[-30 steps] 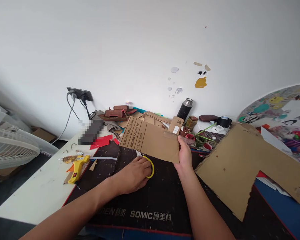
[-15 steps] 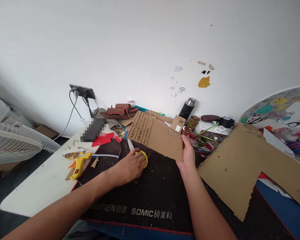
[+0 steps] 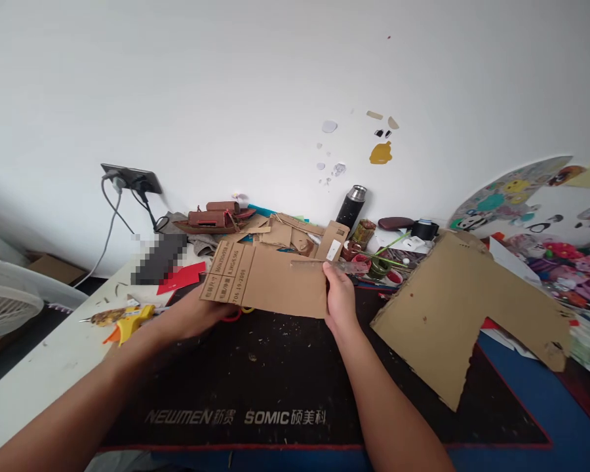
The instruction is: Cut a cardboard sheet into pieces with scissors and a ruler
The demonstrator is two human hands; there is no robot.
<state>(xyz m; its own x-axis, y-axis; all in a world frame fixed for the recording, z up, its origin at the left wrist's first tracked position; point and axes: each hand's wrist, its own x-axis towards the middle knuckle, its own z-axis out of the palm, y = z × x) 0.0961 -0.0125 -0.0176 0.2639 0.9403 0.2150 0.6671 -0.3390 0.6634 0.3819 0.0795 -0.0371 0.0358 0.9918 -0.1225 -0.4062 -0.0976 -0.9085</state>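
Note:
A brown cardboard piece (image 3: 285, 282) with printed black text at its left end is held up over the black desk mat. My right hand (image 3: 341, 298) is closed on its right edge, with the thumb pressing a clear ruler (image 3: 307, 264) against the cardboard's upper right part. My left hand (image 3: 196, 314) is at the cardboard's left end, and its fingers are hidden behind the piece. Red and yellow scissors handles (image 3: 233, 316) show just below the cardboard's lower edge; the blades are covered.
A yellow glue gun (image 3: 135, 321) and red paper (image 3: 181, 278) lie on the left. Behind stand a brown model boat (image 3: 216, 217), cardboard scraps (image 3: 278, 231), a black flask (image 3: 351, 206) and paint jars (image 3: 378, 267). A large cut cardboard sheet (image 3: 437, 314) lies right.
My left hand has left the scissors and moved to the cardboard's left end. The cardboard has swung left and nearer, now covering most of the scissors. My view has turned slightly right.

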